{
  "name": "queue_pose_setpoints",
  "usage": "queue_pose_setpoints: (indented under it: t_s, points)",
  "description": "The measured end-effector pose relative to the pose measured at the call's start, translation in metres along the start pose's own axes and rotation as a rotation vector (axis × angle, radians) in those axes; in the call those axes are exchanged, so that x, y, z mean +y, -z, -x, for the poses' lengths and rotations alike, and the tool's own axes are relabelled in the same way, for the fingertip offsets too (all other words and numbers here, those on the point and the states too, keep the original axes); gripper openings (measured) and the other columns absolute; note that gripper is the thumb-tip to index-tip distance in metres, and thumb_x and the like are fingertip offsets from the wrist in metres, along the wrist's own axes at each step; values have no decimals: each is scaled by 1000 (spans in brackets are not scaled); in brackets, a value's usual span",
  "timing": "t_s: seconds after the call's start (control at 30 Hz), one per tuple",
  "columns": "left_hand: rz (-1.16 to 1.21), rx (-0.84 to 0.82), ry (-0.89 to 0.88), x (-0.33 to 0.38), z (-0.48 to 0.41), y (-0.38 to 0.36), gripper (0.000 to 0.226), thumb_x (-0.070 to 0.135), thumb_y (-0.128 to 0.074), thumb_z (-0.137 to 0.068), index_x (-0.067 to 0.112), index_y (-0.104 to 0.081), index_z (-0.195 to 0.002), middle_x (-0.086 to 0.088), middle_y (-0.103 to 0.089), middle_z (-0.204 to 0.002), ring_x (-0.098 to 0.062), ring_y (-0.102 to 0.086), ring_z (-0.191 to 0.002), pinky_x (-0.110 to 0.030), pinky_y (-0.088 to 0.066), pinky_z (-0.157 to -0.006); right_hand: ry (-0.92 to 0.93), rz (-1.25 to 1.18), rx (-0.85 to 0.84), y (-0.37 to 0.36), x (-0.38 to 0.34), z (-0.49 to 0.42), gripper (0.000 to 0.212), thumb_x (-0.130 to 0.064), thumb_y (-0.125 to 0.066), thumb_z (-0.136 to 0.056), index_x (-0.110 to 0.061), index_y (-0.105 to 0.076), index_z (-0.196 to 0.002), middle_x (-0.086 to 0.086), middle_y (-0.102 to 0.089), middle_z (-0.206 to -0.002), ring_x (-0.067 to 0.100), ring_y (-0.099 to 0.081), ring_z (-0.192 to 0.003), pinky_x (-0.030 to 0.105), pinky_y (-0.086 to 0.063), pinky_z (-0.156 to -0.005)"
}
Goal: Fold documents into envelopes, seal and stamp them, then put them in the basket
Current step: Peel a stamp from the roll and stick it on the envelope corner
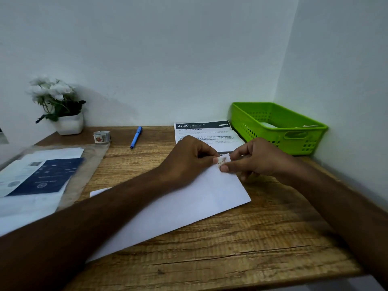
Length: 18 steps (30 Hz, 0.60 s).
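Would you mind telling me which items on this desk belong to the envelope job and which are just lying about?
In use: envelope, stamp pinched by left hand and right hand, stamp roll, printed document, green basket.

Lying about: blue pen, flower pot, plastic sleeve of papers.

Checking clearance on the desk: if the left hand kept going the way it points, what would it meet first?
Probably the right hand, fingertip to fingertip over the stamp that the left hand also pinches.

Grainy, matt wood on the tabletop (pixel 252 238), with a smooth white paper envelope (pixel 189 208) lying on it. The green basket (pixel 298 131) is perforated plastic, slightly shiny.
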<state>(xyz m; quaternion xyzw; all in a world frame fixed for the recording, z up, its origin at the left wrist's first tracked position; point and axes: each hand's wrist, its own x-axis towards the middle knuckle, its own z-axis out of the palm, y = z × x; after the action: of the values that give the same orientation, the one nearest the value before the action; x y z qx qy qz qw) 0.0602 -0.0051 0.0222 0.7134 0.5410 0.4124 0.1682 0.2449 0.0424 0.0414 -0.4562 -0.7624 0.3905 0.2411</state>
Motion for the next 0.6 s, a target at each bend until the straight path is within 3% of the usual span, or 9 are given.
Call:
queue_pose_setpoints:
  t_s: [0.17, 0.3, 0.43, 0.6]
  points:
    - [9, -20, -10, 1, 1, -1, 13, 7, -65, -87, 9, -77, -90, -5, -75, -85, 0, -59, -67, -24, -49, -67, -24, -18, -74, 3, 2, -2, 20, -12, -86, -69, -6, -76, -86, -1, -69, -56, 5, -60, -45, 12, -39, -42]
    - [3, -32, 12, 0, 1, 0, 18, 5, -63, -87, 11, -76, -97, 3, -74, -88, 7, -61, -69, -16, -49, -68, -52, -58, -140, 6, 4, -1, 22, -11, -86, -67, -12, -77, -88, 3, -76, -76, 6, -62, -57, 11, -39, -43]
    - [-20, -52, 14, 0, 2, 1, 21, 3, -62, -85, 14, -77, -96, 1, -75, -89, 3, -63, -73, -17, -49, -69, -80, -103, -118, 3, 5, -4, 32, -23, -83, -73, 3, -72, -90, 8, -72, -77, 6, -57, -51, 16, -43, -47]
    - [-33, -2, 2, 3, 1, 2, 23, 2, -62, -85, 17, -77, -96, 4, -75, -91, -3, -67, -82, -20, -50, -75, -101, -202, -180, 5, 7, -3, 24, -1, -80, -72, -8, -72, -93, 5, -76, -83, 11, -67, -62, 20, -50, -48]
